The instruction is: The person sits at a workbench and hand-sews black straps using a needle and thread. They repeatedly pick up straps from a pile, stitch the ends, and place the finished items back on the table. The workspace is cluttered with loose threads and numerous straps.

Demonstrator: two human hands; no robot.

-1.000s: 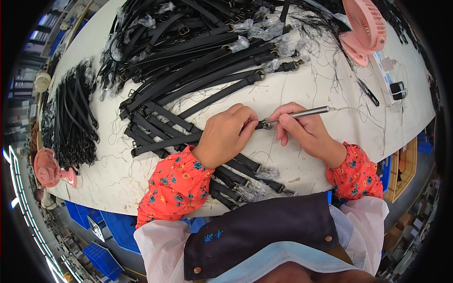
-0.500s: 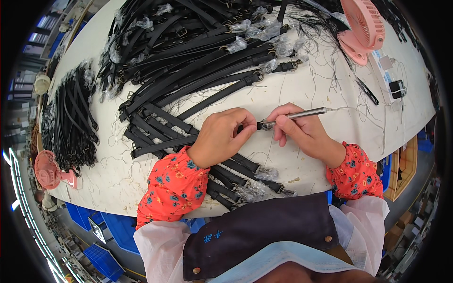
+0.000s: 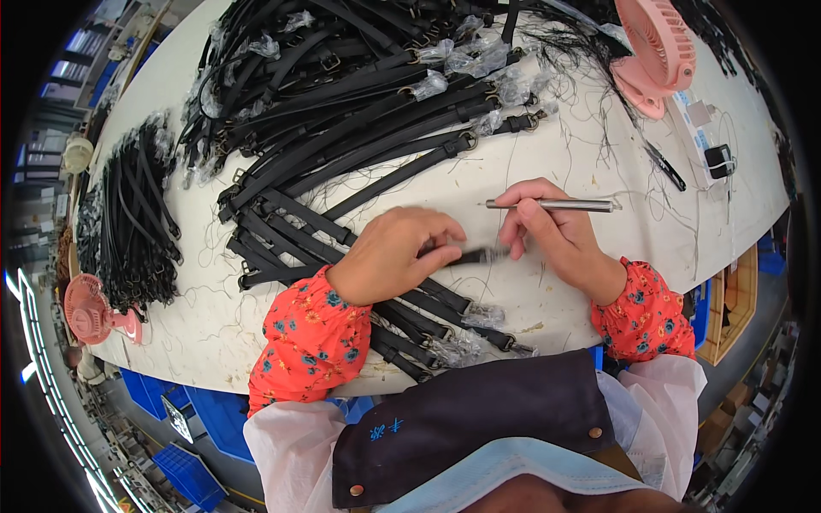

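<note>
The left hand [image 3: 389, 252] has its thumb and fingers curled in, clamped on a flat black leather-like strap [image 3: 469, 256]. The strap's blurred end pokes out to the right of the thumb tip, toward the right fingers; the long part of it on the other side is hard to trace behind the wrist. The right hand [image 3: 560, 239] pinches a slim silver metal pen-shaped tool [image 3: 577, 205] between thumb and forefinger. Its thin tip points left, above the gap between the two hands, and its thicker end sticks out to the right of the knuckles. The lower right fingers curl close to the strap's end; whether they touch it, I cannot tell.

Below the left fingers, toward the body, black straps with metal buckles [image 3: 410, 321] lie fanned out, their ends in crumpled clear plastic wrap [image 3: 485, 315]. Beyond the left fingers spreads a large heap of similar black straps [image 3: 359, 94], and well to their left lies a separate black strap bundle [image 3: 137, 214]. Beyond the right fingers, up and to the right, stands a pink plastic fan [image 3: 657, 47]; nearer to them lies a black-handled cutting tool [image 3: 665, 167]. Loose dark threads litter the cream tabletop [image 3: 590, 171] around both hands.
</note>
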